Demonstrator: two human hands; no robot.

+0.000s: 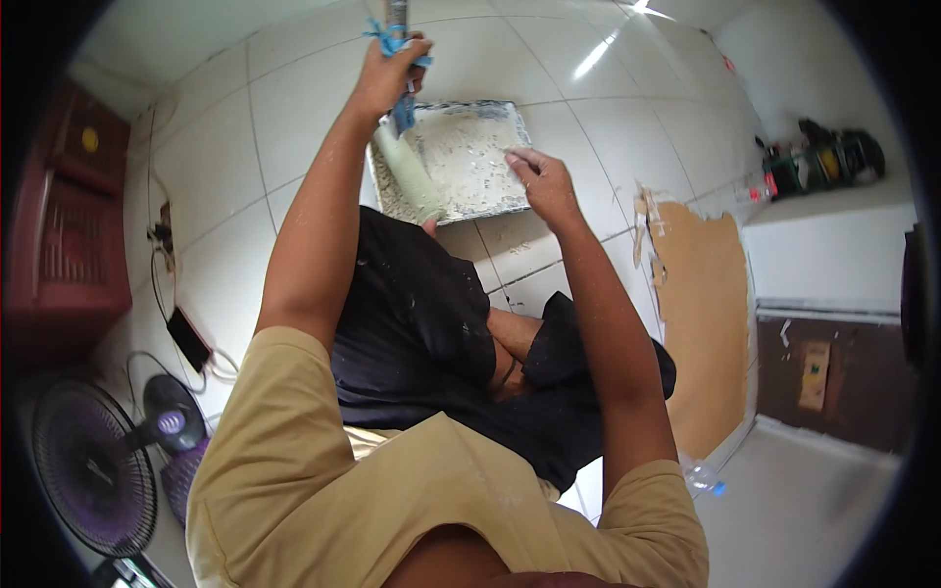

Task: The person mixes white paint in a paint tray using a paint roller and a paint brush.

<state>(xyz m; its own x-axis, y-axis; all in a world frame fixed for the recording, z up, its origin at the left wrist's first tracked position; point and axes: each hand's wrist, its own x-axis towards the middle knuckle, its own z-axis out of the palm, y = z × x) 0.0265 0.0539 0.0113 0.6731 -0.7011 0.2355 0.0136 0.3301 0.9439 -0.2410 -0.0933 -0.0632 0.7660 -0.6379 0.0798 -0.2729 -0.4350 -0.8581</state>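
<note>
My left hand (392,76) is wrapped round the handle of a paint roller (408,178), with blue strips tied about the handle. The roller's pale green sleeve lies along the left side of a paint tray (474,169), which is coated in whitish, lumpy paint. Over the tray's right edge is my right hand (545,184), its thumb and fingers drawn together in a pinch. Whatever is between those fingertips, if anything, is too small to make out. The tray rests on the tiled floor in front of my crossed legs.
A torn sheet of brown cardboard (698,323) covers floor at the right. Beyond it, a dark green power tool (828,162) sits on a white ledge. A fan (96,468), a phone (188,339) with cables and a red cabinet (74,211) are at the left. A plastic bottle (702,479) lies lower right.
</note>
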